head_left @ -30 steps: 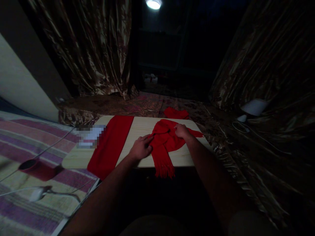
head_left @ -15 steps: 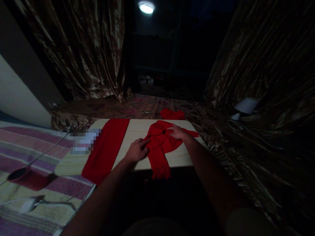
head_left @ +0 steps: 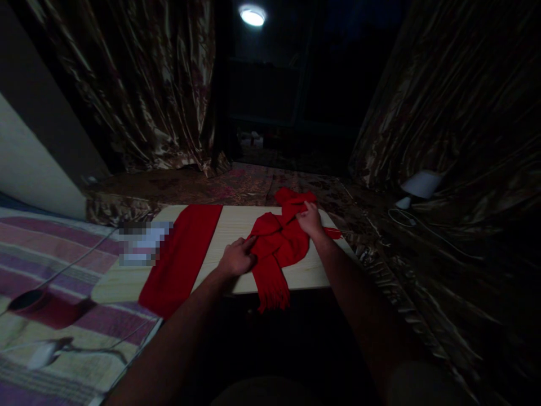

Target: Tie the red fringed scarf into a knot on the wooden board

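Pinching a raised fold of the red scarf, the right hand has closed fingers; the left hand, fingers bent (gripping or merely pressing, I cannot tell), touches the scarf, bunched on the pale table.

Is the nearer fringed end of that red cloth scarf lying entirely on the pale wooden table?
No, the red cloth scarf has its nearer fringed end hanging off the front of the pale wooden table.
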{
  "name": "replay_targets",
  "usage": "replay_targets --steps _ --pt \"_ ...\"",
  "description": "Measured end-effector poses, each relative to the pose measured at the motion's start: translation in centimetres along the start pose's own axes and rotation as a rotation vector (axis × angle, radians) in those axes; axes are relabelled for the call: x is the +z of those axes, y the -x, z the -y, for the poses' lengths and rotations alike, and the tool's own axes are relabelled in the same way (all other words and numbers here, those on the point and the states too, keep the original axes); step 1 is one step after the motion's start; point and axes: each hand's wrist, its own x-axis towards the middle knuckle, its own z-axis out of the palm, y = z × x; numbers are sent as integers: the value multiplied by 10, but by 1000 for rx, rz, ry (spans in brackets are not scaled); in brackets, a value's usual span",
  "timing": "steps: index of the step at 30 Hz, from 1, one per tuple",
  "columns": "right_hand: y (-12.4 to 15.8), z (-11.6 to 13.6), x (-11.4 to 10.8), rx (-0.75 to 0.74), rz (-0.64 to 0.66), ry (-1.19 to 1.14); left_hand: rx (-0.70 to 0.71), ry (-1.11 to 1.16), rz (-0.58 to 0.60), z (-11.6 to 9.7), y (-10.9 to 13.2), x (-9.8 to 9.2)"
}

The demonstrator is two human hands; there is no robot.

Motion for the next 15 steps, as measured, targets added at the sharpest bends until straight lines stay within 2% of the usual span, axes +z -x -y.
replay_targets --steps 3,5,6,8,12,15 --pt "-6 0 -24 194 -310 -32 -21 31 -21 -1 -3 1" --pt "-5 -3 -37 294 -411 3 -44 71 -43 -1 -4 1" --pt "-4 -6 -41 314 -410 33 -60 89 -54 -1 -4 2" --pt "3 -12 -46 293 -298 115 -88 121 -76 -2 -3 2" --pt "24 -20 -43 209 117 308 -99 172 -120 -4 -1 1" --pt "38 -19 -39 186 221 471 -99 172 -154 -3 0 2"
